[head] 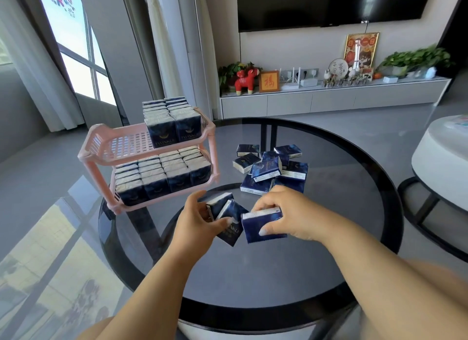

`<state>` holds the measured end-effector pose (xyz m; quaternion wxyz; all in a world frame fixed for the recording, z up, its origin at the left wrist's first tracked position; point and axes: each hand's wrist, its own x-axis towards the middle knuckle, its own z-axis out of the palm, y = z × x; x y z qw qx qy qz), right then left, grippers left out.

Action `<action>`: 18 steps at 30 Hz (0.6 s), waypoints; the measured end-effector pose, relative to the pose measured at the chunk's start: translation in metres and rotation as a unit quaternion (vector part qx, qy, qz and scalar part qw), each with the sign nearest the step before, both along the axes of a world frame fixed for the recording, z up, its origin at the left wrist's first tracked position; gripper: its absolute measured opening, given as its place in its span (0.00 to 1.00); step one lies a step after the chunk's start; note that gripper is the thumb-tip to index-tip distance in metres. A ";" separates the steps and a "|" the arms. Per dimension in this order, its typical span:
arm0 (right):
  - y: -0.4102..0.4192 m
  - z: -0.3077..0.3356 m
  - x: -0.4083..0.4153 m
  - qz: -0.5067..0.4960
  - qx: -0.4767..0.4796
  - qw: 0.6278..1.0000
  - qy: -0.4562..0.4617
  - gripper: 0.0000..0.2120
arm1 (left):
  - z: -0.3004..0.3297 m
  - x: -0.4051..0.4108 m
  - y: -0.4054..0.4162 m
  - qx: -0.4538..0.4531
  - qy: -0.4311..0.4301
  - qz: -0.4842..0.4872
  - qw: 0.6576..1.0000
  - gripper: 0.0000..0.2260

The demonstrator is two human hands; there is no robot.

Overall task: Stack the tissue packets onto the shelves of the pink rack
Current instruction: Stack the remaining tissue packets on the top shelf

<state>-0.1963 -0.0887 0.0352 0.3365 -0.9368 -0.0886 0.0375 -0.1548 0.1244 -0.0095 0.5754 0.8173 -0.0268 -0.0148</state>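
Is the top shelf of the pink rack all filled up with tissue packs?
No, the top shelf of the pink rack holds tissue packets only on its right part, and the slotted left part is bare.

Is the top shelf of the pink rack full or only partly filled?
Partly filled. Packets stand only on the right side of the top shelf; its left side is bare.

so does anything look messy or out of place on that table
Only the loose tissue packets: they lie in a jumbled heap on the glass table, tilted and overlapping, unlike the neat rows on the pink rack. The top shelf is only filled on its right side. Both hands hold packets.
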 end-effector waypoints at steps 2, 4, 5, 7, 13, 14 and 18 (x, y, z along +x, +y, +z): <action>0.004 -0.007 0.002 -0.001 -0.015 1.000 -0.001 0.21 | 0.000 0.002 0.001 -0.005 0.021 -0.012 1.000 0.34; 0.010 -0.013 0.003 -0.018 -0.005 1.000 -0.005 0.27 | 0.002 0.003 0.003 0.000 0.026 -0.029 0.999 0.27; 0.012 -0.015 0.004 -0.031 0.002 0.999 -0.011 0.30 | 0.003 0.003 0.004 0.000 0.026 -0.038 0.999 0.23; 0.017 -0.020 0.007 -0.050 0.007 0.999 -0.017 0.34 | 0.005 0.003 0.006 -0.005 0.034 -0.059 0.998 0.18; 0.022 -0.031 0.010 -0.028 -0.001 0.999 0.024 0.21 | 0.009 0.001 0.012 0.011 0.029 -0.094 0.995 0.12; 0.024 -0.033 0.010 -0.025 0.005 0.999 0.028 0.19 | 0.009 0.000 0.012 0.014 0.028 -0.094 0.995 0.11; 0.030 -0.037 0.010 -0.017 0.009 0.999 0.029 0.14 | 0.008 -0.002 0.009 0.020 0.022 -0.087 0.996 0.07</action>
